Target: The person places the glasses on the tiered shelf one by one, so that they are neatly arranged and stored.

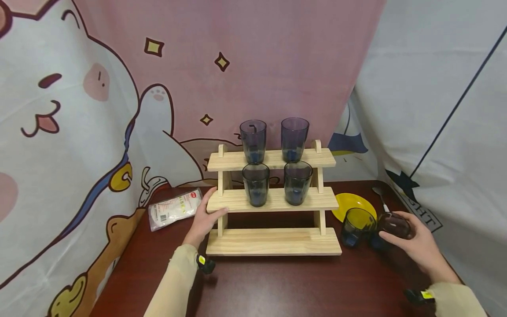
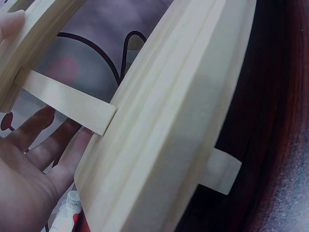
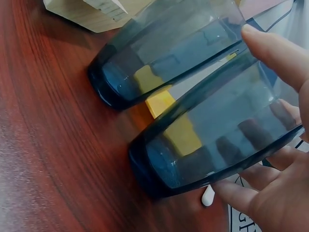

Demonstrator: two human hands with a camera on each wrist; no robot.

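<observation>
A three-tier wooden display shelf (image 1: 273, 242) stands mid-table. My left hand (image 1: 203, 222) holds the left end of its middle tier, thumb along the front edge and fingers at the side. On the right, my right hand (image 1: 420, 240) grips a dark tinted drinking glass (image 3: 212, 140), fingers and thumb around its wall. Close beside it stands another tinted glass (image 1: 354, 231). Two glasses sit on the top tier, a left one (image 1: 253, 141) and a right one (image 1: 294, 138). Two more stand on the middle tier, one left (image 1: 256, 185) and one right (image 1: 297, 182).
A yellow plate (image 1: 344, 200) lies behind the glasses at right, near a spoon (image 1: 379, 192) with a white handle. To the left of the shelf is a clear plastic packet (image 1: 174, 209). Printed cloth (image 1: 277, 66) hangs behind the dark wooden table (image 1: 285, 286).
</observation>
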